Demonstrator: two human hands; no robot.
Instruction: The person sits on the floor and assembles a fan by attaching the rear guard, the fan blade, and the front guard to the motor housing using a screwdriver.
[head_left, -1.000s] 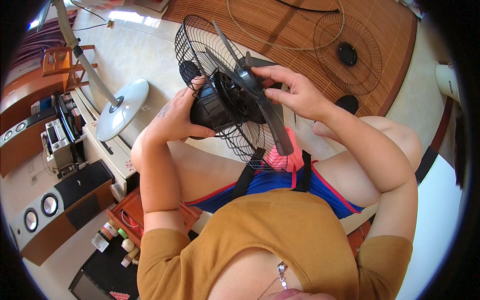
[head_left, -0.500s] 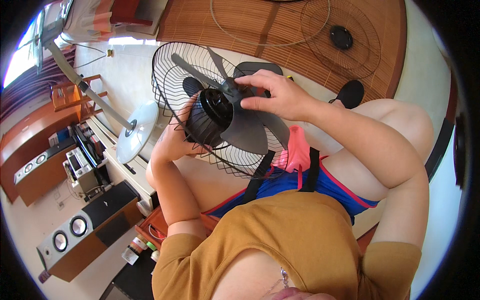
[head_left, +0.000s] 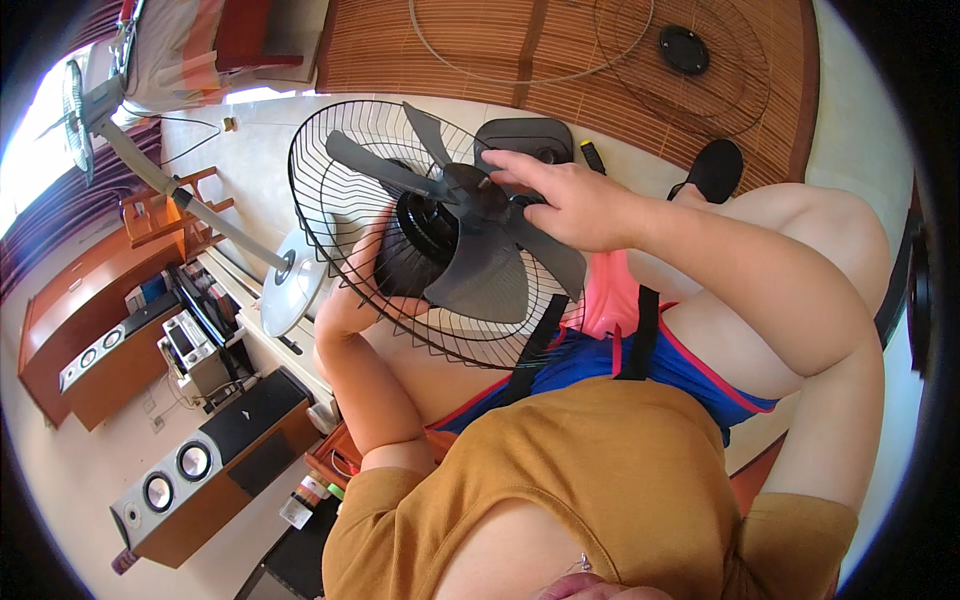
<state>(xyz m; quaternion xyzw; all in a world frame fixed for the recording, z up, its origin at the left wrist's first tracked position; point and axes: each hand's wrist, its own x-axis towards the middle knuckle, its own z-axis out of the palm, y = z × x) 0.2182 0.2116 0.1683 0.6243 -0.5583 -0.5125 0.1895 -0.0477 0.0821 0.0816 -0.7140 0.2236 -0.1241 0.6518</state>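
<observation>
blades (head_left: 480, 280) before wire guard (head_left: 305, 228), left hand (head_left: 352, 288) gripping the motor (head_left: 402, 265), right hand (head_left: 578, 203) beside the hub (head_left: 466, 184), fingers (head_left: 520, 172) loosely parted

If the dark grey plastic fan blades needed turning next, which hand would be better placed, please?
Probably the right hand: it is close to the round hub of the dark grey plastic fan blades, while the left hand is occupied, supporting the black rounded motor housing behind them.

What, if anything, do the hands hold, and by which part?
The left hand holds the fan by its motor housing; the right hand is at the blades, its hold unclear.
</observation>
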